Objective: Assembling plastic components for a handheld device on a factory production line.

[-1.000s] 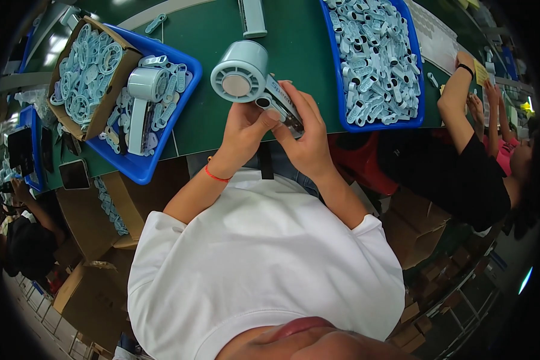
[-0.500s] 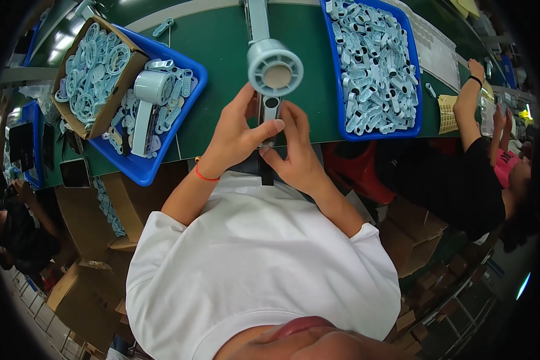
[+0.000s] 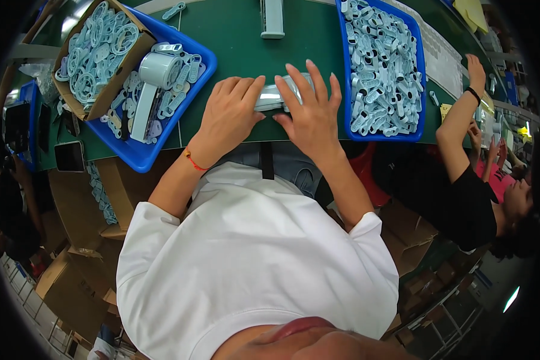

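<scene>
A glossy pale blue device (image 3: pixel 270 98) with a handle and a rounded end lies crosswise between my hands near the table's front edge. My left hand (image 3: pixel 231 111) closes over its left end, fingers side by side and bent, thumb below. Over the right end, my right hand (image 3: pixel 312 111) has its fingers stretched and spread, with the thumb at the near side. The fingers hide much of the device. Beyond my hands, a pale blue handle-like part (image 3: pixel 272 21) stands on the green table (image 3: pixel 234 51), cut by the upper edge of the picture.
At right is a blue tray (image 3: pixel 423 72) full of small pale blue parts. A blue tray (image 3: pixel 207 60) at left holds a cardboard box (image 3: pixel 139 57) of rings and another device (image 3: pixel 156 71). A phone (image 3: pixel 70 157) lies left. A co-worker's arm (image 3: pixel 459 120) reaches in at right.
The device was upright, its round head toward the camera, between both hands; now it lies sideways. My hands have moved apart, and the right fingers have spread. The view has shifted slightly.
</scene>
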A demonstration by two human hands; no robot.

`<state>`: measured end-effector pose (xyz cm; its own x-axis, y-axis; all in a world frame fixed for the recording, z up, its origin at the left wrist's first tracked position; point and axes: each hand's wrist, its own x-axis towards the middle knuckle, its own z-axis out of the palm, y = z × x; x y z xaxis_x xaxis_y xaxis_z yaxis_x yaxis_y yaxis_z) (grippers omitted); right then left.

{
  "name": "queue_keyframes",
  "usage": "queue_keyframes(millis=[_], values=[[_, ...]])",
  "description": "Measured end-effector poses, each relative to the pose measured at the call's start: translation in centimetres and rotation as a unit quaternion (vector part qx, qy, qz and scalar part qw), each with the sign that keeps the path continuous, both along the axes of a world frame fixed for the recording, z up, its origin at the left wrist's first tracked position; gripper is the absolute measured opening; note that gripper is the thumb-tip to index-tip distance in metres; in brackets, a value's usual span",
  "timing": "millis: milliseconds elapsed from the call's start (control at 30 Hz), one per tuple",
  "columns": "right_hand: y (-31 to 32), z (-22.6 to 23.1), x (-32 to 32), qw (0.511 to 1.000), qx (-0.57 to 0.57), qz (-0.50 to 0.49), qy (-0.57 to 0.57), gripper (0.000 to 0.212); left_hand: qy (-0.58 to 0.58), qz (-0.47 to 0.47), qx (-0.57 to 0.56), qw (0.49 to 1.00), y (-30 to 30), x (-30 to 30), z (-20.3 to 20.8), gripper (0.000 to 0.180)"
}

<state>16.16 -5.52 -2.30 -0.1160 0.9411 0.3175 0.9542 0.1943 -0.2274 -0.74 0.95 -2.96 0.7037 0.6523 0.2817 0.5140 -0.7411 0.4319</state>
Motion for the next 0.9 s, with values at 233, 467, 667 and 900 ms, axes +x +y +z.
queue_keyframes(millis=[233,467,667,900], values=[[2.0,-1.3,-0.1,0.995,0.03,0.085,-0.045,0.058,-0.058,0.053,0.043,0.996,-1.0,0.4,-1.7,0.054],[2.1,-1.1,-0.4,0.996,0.044,0.079,-0.011,0.051,-0.097,0.058,0.048,0.992,-0.9,0.2,-2.0,0.05],[2.3,-0.7,0.0,0.996,0.017,0.085,-0.014,0.055,-0.091,0.037,0.048,0.994,-0.4,0.0,-1.9,0.05],[2.0,0.4,-0.2,0.994,0.084,0.063,-0.006,0.052,-0.112,0.092,-0.01,0.989,-1.0,-0.2,-1.1,0.053]])
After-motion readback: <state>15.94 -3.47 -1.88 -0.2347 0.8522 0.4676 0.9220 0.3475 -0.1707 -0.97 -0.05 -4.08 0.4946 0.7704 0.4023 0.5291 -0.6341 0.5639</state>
